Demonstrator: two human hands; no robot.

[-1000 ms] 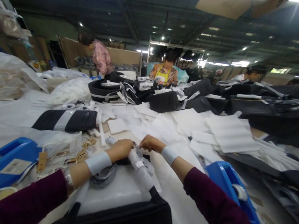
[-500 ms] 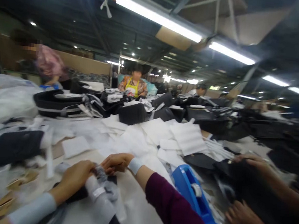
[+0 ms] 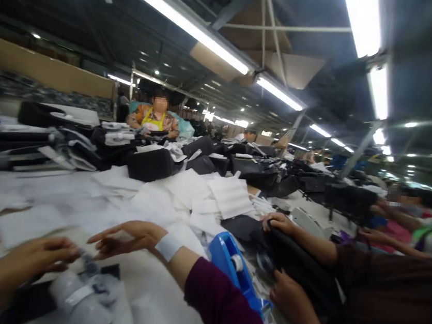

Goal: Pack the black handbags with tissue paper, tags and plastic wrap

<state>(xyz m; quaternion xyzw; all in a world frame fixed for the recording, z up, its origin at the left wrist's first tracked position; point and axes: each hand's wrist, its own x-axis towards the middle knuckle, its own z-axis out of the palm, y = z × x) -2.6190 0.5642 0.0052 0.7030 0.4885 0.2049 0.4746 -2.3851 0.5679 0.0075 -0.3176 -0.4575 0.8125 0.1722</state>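
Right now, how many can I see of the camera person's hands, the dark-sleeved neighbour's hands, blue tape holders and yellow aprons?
Camera person's left hand and right hand: 2
Dark-sleeved neighbour's far hand and near hand: 2
Blue tape holder: 1
Yellow apron: 1
Total: 6

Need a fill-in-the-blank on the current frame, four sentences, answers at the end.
1. The wrapped tube by the left hand is ____ in colour.
2. The pale wristband in view is on the person's ____ wrist.
3. The tape dispenser beside the purple sleeve is ____.
4. The co-worker beyond the black bags wears a yellow ____.

Missing words: white; right; blue; apron.
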